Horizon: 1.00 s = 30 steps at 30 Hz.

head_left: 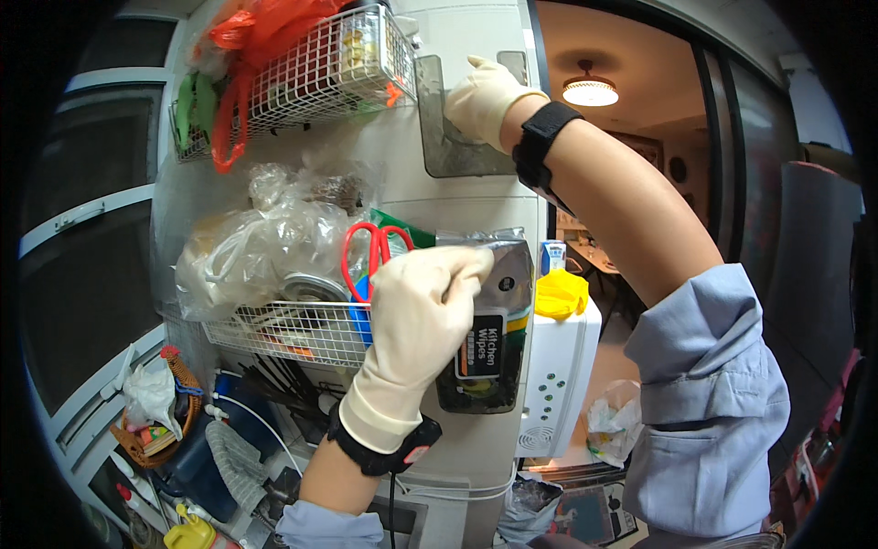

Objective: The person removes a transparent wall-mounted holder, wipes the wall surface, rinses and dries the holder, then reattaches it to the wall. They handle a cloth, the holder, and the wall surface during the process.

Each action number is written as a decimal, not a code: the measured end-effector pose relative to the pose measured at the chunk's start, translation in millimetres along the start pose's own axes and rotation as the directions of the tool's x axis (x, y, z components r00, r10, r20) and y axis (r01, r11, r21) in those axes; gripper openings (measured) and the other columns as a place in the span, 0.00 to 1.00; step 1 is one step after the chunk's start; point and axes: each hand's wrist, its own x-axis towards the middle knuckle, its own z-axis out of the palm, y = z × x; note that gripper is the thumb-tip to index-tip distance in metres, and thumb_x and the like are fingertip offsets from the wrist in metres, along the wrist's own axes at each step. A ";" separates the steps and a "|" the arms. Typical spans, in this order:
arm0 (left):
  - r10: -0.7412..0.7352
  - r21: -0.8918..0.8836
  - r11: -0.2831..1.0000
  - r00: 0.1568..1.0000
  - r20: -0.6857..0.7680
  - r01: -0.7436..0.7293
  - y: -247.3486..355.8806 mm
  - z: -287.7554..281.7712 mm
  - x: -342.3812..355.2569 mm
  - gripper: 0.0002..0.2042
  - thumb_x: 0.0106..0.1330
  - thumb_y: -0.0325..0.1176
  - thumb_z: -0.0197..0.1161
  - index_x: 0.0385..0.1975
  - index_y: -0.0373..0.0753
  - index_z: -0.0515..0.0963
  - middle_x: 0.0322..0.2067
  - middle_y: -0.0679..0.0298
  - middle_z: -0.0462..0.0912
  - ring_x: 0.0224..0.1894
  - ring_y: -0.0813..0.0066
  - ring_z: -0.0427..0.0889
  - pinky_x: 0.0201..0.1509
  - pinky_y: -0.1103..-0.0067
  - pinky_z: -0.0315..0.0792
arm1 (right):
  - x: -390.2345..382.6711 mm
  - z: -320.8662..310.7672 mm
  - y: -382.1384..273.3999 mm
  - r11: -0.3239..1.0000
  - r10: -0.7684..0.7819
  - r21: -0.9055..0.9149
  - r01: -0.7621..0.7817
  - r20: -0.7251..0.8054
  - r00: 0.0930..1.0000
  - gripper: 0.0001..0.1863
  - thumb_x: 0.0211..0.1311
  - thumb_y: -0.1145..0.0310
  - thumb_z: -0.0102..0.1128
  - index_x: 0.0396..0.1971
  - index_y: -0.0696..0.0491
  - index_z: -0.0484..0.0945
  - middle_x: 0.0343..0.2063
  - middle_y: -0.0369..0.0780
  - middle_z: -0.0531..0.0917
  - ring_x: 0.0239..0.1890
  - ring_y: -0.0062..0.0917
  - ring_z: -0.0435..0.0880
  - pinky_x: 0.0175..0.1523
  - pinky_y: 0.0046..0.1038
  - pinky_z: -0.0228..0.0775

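Both my hands wear cream rubber gloves. My left hand (425, 297) is closed, its fingers curled in front of the upper part of a kitchen wipes pack (498, 284) fixed upright on the wall. What its fingers hold, if anything, is hidden. Higher up, my right hand (485, 99) reaches to a grey, smeared panel (457, 157) on the white wall. Its fingers are curled against or close to the panel, and I cannot see what is in them. Red-handled scissors (380, 240) stand just behind my left hand.
A white wire basket (306, 78) with a red plastic bag (245, 91) hangs upper left. Below it, another wire basket (274, 331) holds clear plastic bags (274, 233). A white appliance (560, 384) with a yellow bag (562, 295) stands right of the wipes, by a doorway.
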 end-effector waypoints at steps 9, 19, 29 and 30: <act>-0.025 -0.010 1.000 0.999 0.019 0.026 13.4 -11.1 7.7 0.05 0.56 0.25 0.61 0.28 0.33 0.82 0.25 0.54 0.84 0.29 0.58 0.84 0.34 0.74 0.75 | -6.5 -24.2 26.0 0.999 0.039 0.009 -0.038 -0.092 0.995 0.10 0.58 0.65 0.62 0.39 0.36 0.84 0.48 0.26 0.84 0.58 0.19 0.78 0.75 0.39 0.49; -0.107 -0.016 0.994 0.989 0.097 0.109 -1.2 -11.5 -1.6 0.07 0.61 0.25 0.58 0.33 0.30 0.82 0.28 0.56 0.85 0.31 0.72 0.83 0.40 0.79 0.74 | -0.1 -10.0 3.7 0.998 -0.024 0.055 0.016 0.143 0.989 0.21 0.59 0.65 0.63 0.55 0.41 0.80 0.56 0.34 0.81 0.60 0.31 0.78 0.70 0.36 0.56; -0.014 -0.017 1.000 1.000 -0.016 0.014 0.4 -7.9 -2.5 0.05 0.58 0.25 0.61 0.29 0.33 0.83 0.26 0.55 0.85 0.29 0.60 0.85 0.36 0.75 0.76 | 3.1 3.1 -0.5 0.998 0.053 0.039 -0.050 -0.079 0.995 0.07 0.58 0.65 0.60 0.30 0.43 0.87 0.38 0.33 0.88 0.46 0.27 0.85 0.71 0.40 0.56; -0.036 -0.034 0.999 0.999 0.005 0.036 2.4 -7.6 -2.1 0.05 0.58 0.25 0.61 0.29 0.33 0.83 0.26 0.54 0.85 0.28 0.60 0.84 0.35 0.75 0.76 | 1.4 3.2 1.1 0.999 0.037 0.024 -0.036 -0.032 0.999 0.07 0.58 0.64 0.60 0.34 0.41 0.86 0.41 0.33 0.87 0.49 0.27 0.84 0.71 0.39 0.55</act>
